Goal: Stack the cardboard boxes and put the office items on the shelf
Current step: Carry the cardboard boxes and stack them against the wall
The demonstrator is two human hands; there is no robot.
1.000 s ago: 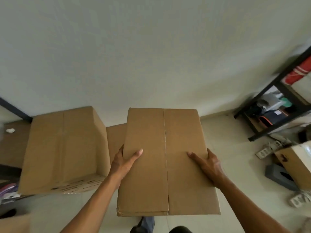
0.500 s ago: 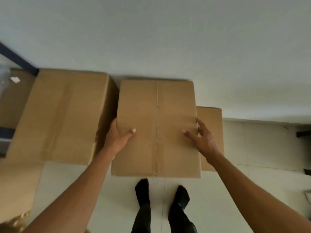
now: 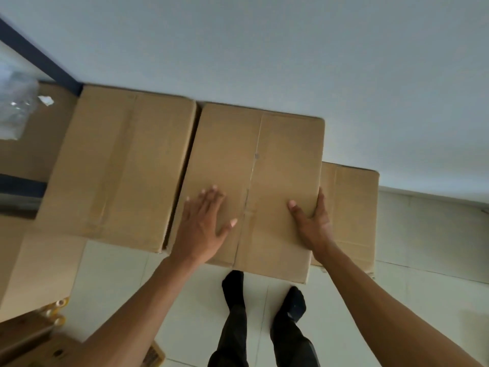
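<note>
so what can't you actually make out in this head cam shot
- Lower box: mostly hidden under the middle box and the right hand.
- Left hand lies flat on top; whether it presses is unclear.
- Right hand's fingers go over the box's side, out of sight.
- Plastic-wrapped bundle: blurred, cut by the left edge.

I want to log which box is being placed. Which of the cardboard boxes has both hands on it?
The middle box, with the seam down its top: the left hand lies flat on it, the right hand grips its right edge. Neighbouring boxes are untouched.
</note>
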